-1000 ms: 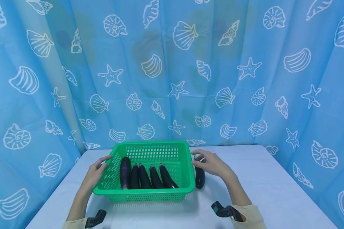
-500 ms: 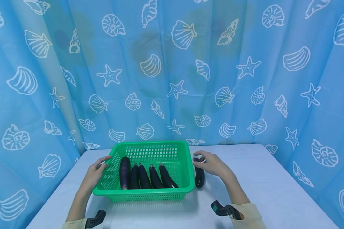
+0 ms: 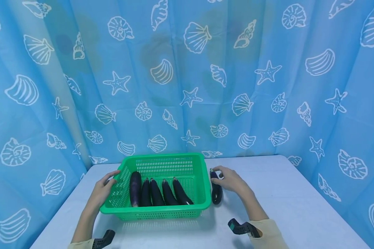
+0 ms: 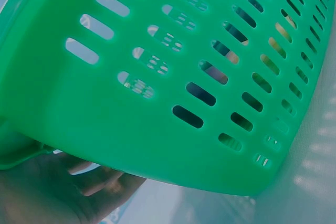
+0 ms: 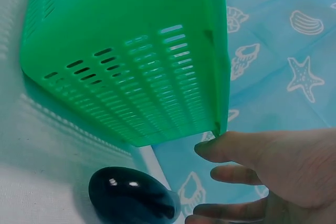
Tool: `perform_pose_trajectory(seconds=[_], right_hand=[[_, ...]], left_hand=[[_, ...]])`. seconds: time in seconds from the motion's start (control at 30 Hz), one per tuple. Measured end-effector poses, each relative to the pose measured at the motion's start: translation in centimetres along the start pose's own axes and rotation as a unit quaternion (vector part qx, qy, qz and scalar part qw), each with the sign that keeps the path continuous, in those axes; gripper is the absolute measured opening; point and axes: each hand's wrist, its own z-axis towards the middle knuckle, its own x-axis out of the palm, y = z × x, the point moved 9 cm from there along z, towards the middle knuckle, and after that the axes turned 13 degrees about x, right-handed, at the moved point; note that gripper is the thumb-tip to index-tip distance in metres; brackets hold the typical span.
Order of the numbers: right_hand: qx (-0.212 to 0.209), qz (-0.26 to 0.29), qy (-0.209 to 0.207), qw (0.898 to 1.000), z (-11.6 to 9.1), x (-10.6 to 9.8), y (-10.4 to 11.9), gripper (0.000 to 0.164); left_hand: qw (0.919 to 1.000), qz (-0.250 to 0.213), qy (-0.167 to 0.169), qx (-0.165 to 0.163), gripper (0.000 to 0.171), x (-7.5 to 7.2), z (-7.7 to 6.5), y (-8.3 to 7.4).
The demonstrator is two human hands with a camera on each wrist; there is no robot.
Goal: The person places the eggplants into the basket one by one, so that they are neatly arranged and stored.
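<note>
A green perforated plastic basket (image 3: 156, 209) stands on the white table with several dark purple eggplants (image 3: 156, 193) lying side by side in it. My left hand (image 3: 101, 190) is at the basket's left rim, fingertips at its edge. In the left wrist view, the fingers (image 4: 100, 184) extend past the basket's wall, partly hidden by it. One more eggplant (image 3: 216, 193) lies on the table just right of the basket. Over its stem end is my right hand (image 3: 230, 178), thumb and fingers spread apart. The right wrist view shows the thumb by the basket's corner and nothing between the fingers.
The white table (image 3: 283, 200) reaches back to a blue curtain (image 3: 187, 79) printed with white shells and starfish, which also hangs along both sides. A black camera mount (image 3: 243, 228) sits on the right wrist, another (image 3: 103, 239) on the left.
My right hand has drawn slightly rightward off the basket's right rim, so more of the loose eggplant's stem end shows. The left hand and basket stay in place; the head view has shifted slightly.
</note>
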Motion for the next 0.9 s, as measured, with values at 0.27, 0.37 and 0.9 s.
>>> perform_pose_trajectory(seconds=[0.27, 0.37, 0.9], right_hand=[[0.014, -0.005, -0.001, 1.000, 0.1, 0.5, -0.5, 0.050], [0.018, -0.009, 0.001, 1.000, 0.2, 0.8, -0.8, 0.052], [0.065, -0.003, 0.036, 0.997, 0.4, 2.3, -1.8, 0.061]], left_hand=[[1.0000, 0.000, -0.001, 0.003, 0.049, 0.0, 0.0, 0.1], [1.0000, 0.001, 0.000, 0.001, 0.049, 0.0, 0.0, 0.1], [1.0000, 0.002, 0.000, 0.008, 0.048, 0.0, 0.0, -0.1]])
